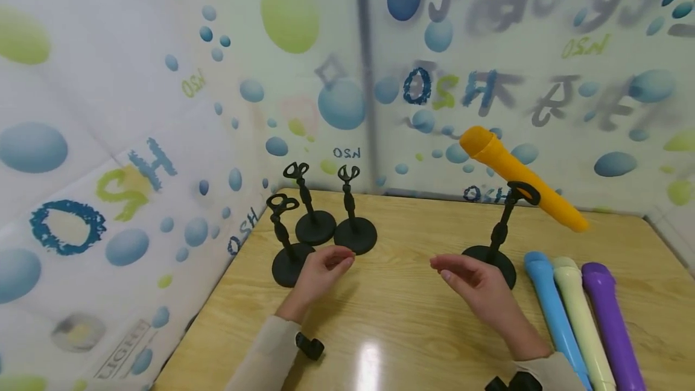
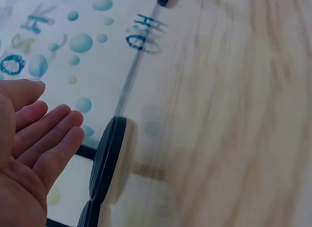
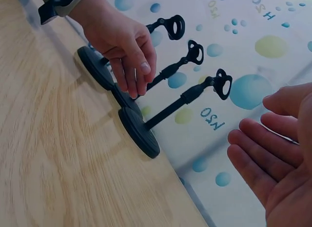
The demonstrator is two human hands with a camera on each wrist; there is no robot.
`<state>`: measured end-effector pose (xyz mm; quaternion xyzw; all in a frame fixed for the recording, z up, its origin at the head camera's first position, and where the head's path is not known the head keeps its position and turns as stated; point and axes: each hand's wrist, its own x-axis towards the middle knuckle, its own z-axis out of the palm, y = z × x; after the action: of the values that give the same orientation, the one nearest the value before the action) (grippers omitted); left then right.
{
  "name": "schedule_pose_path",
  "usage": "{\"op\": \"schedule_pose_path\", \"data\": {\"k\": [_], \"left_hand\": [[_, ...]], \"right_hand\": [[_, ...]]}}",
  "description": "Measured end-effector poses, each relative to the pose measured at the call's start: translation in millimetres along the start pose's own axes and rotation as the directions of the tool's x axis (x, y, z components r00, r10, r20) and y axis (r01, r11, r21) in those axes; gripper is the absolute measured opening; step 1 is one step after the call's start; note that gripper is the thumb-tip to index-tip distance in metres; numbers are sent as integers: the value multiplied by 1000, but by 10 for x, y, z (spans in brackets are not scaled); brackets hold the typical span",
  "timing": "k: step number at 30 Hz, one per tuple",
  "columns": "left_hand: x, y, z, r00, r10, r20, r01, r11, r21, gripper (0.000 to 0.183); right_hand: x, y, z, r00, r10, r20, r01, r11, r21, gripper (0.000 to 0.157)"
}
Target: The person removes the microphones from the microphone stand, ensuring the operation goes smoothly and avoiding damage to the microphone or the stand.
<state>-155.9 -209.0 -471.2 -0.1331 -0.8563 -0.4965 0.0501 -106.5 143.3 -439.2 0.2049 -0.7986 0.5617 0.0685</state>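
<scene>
My left hand (image 1: 321, 271), fingers loosely bent and holding nothing, hovers in front of the left group of black microphone stands. That group is a front stand (image 1: 282, 231), a back stand (image 1: 306, 195) and a right stand (image 1: 352, 210), their clips bare. In the right wrist view, the left hand (image 3: 122, 46) partly hides them. A fourth microphone stand (image 1: 499, 234) carries an orange microphone (image 1: 521, 177), tilted with its head up to the left. My right hand (image 1: 483, 288) is just before this stand's base, palm inward; the right wrist view shows its fingers (image 3: 263, 158) loosely bent around nothing.
On the right of the wooden table (image 1: 402, 294) lie a blue microphone (image 1: 554, 306), a cream microphone (image 1: 581, 312) and a purple microphone (image 1: 610, 318), side by side. Printed white sheeting (image 1: 304, 89) stands along the table's back and left edges.
</scene>
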Motion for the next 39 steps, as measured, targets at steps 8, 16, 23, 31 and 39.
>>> {"op": "schedule_pose_path", "data": {"k": [8, 16, 23, 31, 39], "left_hand": [[127, 189, 294, 994, 47, 97, -39, 996, -81, 20], [219, 311, 536, 979, 114, 167, -95, 988, -121, 21], [334, 427, 831, 963, 131, 234, -99, 984, -145, 23], [434, 653, 1112, 951, 137, 277, -88, 979, -182, 25], [498, 786, 1327, 944, 142, 296, -96, 981, -166, 25]], "right_hand": [[-95, 40, -147, 998, -5, -58, 5, 1000, -6, 27], [-194, 76, -307, 996, 2, -85, -1, 1000, 8, 28], [-283, 145, -461, 992, 31, -124, -36, 999, -39, 25], [-410, 127, -638, 985, 54, -165, -67, 995, -73, 25], [-518, 147, -755, 979, 89, -184, -108, 990, -96, 26]]}}
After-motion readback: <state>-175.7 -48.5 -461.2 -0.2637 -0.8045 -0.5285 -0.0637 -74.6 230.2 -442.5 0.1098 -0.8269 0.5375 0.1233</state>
